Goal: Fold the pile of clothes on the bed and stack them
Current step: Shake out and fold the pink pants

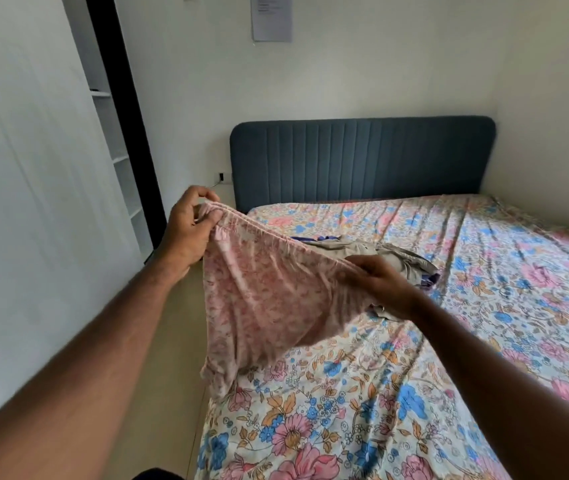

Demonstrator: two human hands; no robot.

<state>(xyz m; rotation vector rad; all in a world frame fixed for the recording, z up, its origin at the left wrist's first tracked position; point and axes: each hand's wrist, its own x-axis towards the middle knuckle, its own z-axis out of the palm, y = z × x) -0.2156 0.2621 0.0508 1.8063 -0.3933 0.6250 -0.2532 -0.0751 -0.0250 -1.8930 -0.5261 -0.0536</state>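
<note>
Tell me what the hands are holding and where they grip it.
Both hands, left hand and right hand, pinch the pink floral garment by its elastic waistband, one at each end.

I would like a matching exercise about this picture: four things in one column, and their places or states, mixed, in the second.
1. pink floral garment
2. grey crumpled clothes
3. dark blue padded headboard
4. white paper sheet

a. stuck on the wall
b. lying on the floral bedsheet
c. held up by the left hand and the right hand
d. upright against the wall

Pairs: 1-c, 2-b, 3-d, 4-a
</note>
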